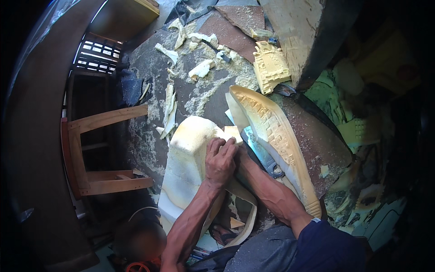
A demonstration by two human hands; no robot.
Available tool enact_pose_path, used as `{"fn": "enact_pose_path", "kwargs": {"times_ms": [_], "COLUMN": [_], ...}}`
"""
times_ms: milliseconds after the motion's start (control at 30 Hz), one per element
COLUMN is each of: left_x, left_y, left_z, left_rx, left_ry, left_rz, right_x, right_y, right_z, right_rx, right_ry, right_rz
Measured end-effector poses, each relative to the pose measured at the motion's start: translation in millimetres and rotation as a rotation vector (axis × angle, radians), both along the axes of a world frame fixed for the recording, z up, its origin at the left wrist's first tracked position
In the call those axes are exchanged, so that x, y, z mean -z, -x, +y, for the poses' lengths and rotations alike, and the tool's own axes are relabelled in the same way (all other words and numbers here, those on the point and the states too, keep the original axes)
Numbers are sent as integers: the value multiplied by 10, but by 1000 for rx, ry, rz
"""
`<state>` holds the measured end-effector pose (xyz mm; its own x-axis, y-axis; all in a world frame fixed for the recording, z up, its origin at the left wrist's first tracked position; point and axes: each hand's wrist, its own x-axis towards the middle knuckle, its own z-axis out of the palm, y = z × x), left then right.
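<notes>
My left hand [219, 158] is closed, its fingers curled over a small pale yellow piece of foam [233, 134]. Close against it, my right hand [239, 155] is mostly hidden behind the left, so its fingers do not show. Both hands are at the upper right side of a large cream foam block [183, 156], moulded with a rounded top. To the right lies a long curved foam piece [276, 131] with a yellow, notched face. Between that piece and my right forearm rests a flat blue-grey tool [265, 156] with a hole at its end.
A wooden frame with legs [108, 119] stands at the left. Foam scraps [201, 69] and crumbs litter the dark floor. A carved yellow foam piece [272, 68] lies beside a large wooden board [294, 31]. Brown sheets [226, 31] lie at the back. A sandalled foot [222, 233] shows below.
</notes>
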<state>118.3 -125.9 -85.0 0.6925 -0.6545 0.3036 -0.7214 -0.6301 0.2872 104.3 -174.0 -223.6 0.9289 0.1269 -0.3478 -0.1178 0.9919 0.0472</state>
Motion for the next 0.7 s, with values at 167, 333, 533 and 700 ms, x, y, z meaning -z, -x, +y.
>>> {"fn": "enact_pose_path", "kwargs": {"times_ms": [167,333,533,700], "left_x": [13,18,-60,-225], "left_y": [58,-10,-305,-350], "left_z": [6,14,0,73], "left_rx": [80,112,-389,-457], "left_ry": [5,73,-109,-120], "left_rz": [43,42,-137,34], "right_x": [-7,-84,-86,-31], "right_y": [2,-26,-176,-290], "right_z": [-69,-116,-3,30], "right_rx": [-51,-59,-31,-113], "right_ry": [87,228,306,580], "right_rz": [-63,-104,141,296]}}
